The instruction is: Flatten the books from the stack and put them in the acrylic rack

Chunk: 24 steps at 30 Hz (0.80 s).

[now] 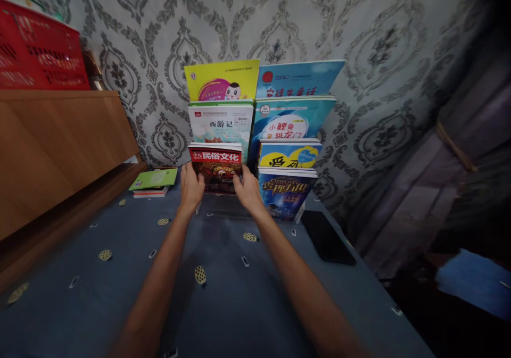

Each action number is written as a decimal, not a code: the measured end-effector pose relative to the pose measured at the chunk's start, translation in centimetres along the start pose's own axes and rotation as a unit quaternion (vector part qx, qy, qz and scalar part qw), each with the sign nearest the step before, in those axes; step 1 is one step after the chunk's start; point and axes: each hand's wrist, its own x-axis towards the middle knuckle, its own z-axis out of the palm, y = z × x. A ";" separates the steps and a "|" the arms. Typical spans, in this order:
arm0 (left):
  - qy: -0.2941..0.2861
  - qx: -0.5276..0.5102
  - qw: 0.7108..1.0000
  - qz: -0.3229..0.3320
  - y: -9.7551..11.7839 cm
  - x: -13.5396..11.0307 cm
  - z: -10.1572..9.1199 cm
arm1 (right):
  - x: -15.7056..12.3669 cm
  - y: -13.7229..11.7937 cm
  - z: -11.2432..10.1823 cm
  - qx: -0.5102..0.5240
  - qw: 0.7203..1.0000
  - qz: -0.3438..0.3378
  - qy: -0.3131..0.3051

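Both my hands grip a dark book with a red title band (217,158), one at each side edge. My left hand (191,186) has its thumb on the cover, and my right hand (246,188) does likewise. The book stands upright at the front left of a tiered group of books. Behind it rise a white and pale green book (221,124) and a yellow book (223,78). To the right stand a dark blue book (283,193), a yellow and blue book (289,155), a teal book (293,118) and a blue book (297,78). Their support is mostly hidden.
A small stack of books with a green one on top (154,180) lies on the blue patterned tablecloth (223,305) at left. A black tablet-like slab (327,235) lies at right. A wooden cabinet (64,150) bears a red basket (40,49). A curtain (431,182) hangs at right.
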 end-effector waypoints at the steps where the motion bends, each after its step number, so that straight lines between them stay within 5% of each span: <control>1: 0.000 -0.006 1.000 0.002 0.0 0.0 0.0 | 0.0 0.0 -0.1 0.008 1.000 -0.003 0.000; 12: 0.005 -0.066 0.998 0.015 -0.4 0.4 -0.3 | 0.6 0.4 -2.0 0.117 0.991 -0.053 0.035; 17: 0.015 -0.073 0.997 -0.002 -2.3 1.1 -0.7 | -0.1 -3.7 -5.5 0.176 0.979 -0.088 0.049; 24: -0.006 0.020 0.996 -0.082 -6.7 1.3 -0.2 | -7.3 -12.4 -15.2 0.166 0.938 -0.241 -0.187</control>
